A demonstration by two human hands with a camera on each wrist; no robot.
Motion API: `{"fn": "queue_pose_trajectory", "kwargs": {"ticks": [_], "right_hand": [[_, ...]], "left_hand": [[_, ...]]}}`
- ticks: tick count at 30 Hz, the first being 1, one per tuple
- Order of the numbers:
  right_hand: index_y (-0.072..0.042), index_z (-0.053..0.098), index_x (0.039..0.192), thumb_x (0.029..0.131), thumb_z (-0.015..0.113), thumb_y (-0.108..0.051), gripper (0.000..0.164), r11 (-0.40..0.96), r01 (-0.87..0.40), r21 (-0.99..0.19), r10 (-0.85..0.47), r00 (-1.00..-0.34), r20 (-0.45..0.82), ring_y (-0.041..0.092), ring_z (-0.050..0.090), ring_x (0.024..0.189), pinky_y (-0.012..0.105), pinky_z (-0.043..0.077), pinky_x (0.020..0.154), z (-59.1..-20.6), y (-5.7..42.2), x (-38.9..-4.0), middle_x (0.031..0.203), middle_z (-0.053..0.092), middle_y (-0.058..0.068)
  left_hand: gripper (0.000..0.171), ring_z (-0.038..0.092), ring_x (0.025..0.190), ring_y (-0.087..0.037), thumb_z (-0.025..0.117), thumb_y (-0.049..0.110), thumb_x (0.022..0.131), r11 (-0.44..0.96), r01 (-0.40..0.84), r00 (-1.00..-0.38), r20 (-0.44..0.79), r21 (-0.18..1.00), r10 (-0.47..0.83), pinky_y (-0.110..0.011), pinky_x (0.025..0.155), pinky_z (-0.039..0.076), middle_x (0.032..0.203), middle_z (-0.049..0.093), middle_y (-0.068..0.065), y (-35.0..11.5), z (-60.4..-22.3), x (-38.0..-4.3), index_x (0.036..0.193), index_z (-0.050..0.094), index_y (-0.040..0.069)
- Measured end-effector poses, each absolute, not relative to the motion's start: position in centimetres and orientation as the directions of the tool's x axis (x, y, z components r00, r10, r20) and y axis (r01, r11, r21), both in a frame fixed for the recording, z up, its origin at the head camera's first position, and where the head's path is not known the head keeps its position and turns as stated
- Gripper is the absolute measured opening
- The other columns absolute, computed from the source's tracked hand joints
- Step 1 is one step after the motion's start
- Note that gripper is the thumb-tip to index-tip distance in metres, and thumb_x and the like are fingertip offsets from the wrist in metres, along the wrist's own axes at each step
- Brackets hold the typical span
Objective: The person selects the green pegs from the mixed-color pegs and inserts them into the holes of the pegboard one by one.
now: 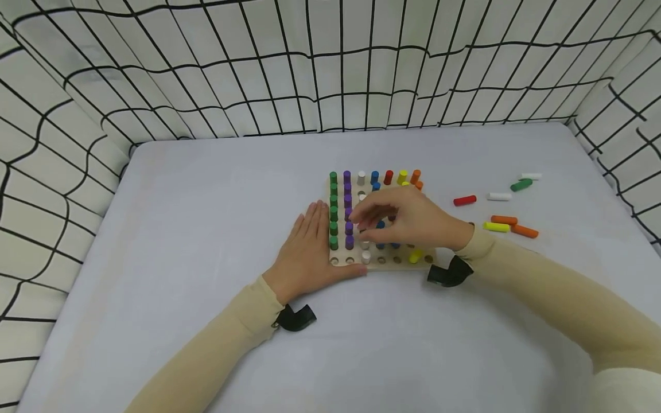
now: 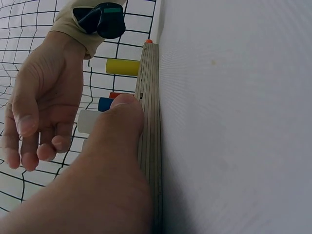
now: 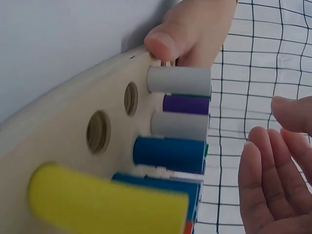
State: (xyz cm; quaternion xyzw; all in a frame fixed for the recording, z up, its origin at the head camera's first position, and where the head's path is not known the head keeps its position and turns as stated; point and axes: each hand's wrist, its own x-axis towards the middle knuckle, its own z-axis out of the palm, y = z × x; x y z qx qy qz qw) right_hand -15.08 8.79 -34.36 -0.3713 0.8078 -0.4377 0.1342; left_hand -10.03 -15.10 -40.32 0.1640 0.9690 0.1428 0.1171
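Note:
A wooden pegboard (image 1: 373, 267) lies on the white table, with upright coloured pegs in its holes. Green pegs (image 1: 333, 201) fill most of the leftmost column, with purple pegs (image 1: 347, 189) beside them. My left hand (image 1: 310, 252) rests against the board's left side, fingers straight and thumb along the front edge. Over the middle of the board hovers my right hand (image 1: 408, 218), fingers loosely bent and nothing between them; it hides several pegs. In the front row stand a white peg (image 3: 180, 80) and a yellow peg (image 3: 107, 200), with bare holes between them.
Loose pegs lie on the table right of the board: a red peg (image 1: 465, 200), a white peg (image 1: 499, 196), a green peg (image 1: 521, 185), a yellow peg (image 1: 496, 227) and an orange peg (image 1: 524, 231) among them. A black wire grid (image 1: 315, 97) borders the table's back and sides.

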Motion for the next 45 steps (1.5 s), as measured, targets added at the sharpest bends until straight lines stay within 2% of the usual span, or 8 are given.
{"fn": "queue_pose_trajectory", "kwargs": {"ticks": [3,10,15,23,31,45], "right_hand": [[-0.011,0.076,0.116,0.089,0.082,-0.012,0.028,0.339,-0.496,-0.799,-0.692,-0.707,0.146,0.007,0.073,0.092,0.031,0.064,0.087,-34.3,10.1,-15.0,0.11,0.078,0.005],[-0.01,0.075,0.114,0.092,0.079,-0.011,0.022,0.384,-0.449,-0.807,-0.587,-0.793,0.162,0.005,0.072,0.096,0.014,0.058,0.093,-33.9,13.6,-14.8,0.109,0.078,0.005],[-0.01,0.075,0.115,0.093,0.077,-0.01,0.022,0.425,-0.42,-0.802,-0.514,-0.841,0.168,0.004,0.07,0.096,0.013,0.057,0.092,-33.5,16.1,-14.7,0.108,0.077,0.005],[-0.013,0.076,0.112,0.093,0.078,-0.011,0.02,0.479,-0.34,-0.809,-0.371,-0.914,0.165,0.004,0.072,0.097,0.012,0.058,0.087,-33.2,19.7,-14.7,0.108,0.076,-0.008],[-0.014,0.075,0.116,0.094,0.077,-0.018,0.022,0.561,-0.262,-0.785,-0.229,-0.961,0.157,-0.002,0.071,0.093,0.008,0.057,0.08,-32.8,23.2,-15.3,0.104,0.074,-0.02],[-0.012,0.074,0.121,0.095,0.076,-0.027,0.03,0.613,-0.16,-0.774,-0.073,-0.986,0.147,-0.007,0.069,0.089,0.003,0.052,0.076,-33.9,29.3,-17.1,0.103,0.072,-0.024]], "left_hand": [[0.138,-0.001,0.166,-0.03,0.05,0.095,0.077,0.906,0.282,-0.921,-0.175,0.317,0.348,-0.05,0.135,0.008,0.176,-0.001,-0.014,-15.0,-40.4,-10.1,0.166,-0.002,0.003],[0.139,-0.004,0.166,-0.029,0.048,0.097,0.075,0.914,0.265,-0.925,-0.189,0.306,0.331,-0.049,0.135,0.006,0.177,-0.003,-0.012,-14.9,-40.4,-10.1,0.166,-0.003,0.005],[0.139,-0.006,0.165,-0.029,0.05,0.096,0.076,0.917,0.269,-0.923,-0.194,0.294,0.333,-0.049,0.135,0.005,0.176,-0.005,-0.013,-14.8,-40.3,-10.0,0.166,-0.004,0.005],[0.138,-0.005,0.165,-0.031,0.05,0.095,0.076,0.92,0.28,-0.922,-0.189,0.275,0.337,-0.05,0.135,0.006,0.176,-0.004,-0.014,-14.7,-40.3,-10.0,0.166,-0.002,0.003],[0.138,-0.004,0.165,-0.031,0.052,0.094,0.077,0.92,0.28,-0.921,-0.194,0.274,0.338,-0.051,0.135,0.005,0.176,-0.004,-0.015,-14.8,-40.2,-10.0,0.166,-0.003,0.003],[0.138,-0.002,0.165,-0.034,0.052,0.094,0.077,0.924,0.291,-0.921,-0.19,0.248,0.341,-0.053,0.135,0.005,0.176,-0.002,-0.017,-14.7,-40.2,-10.0,0.165,-0.001,0.001]]}}
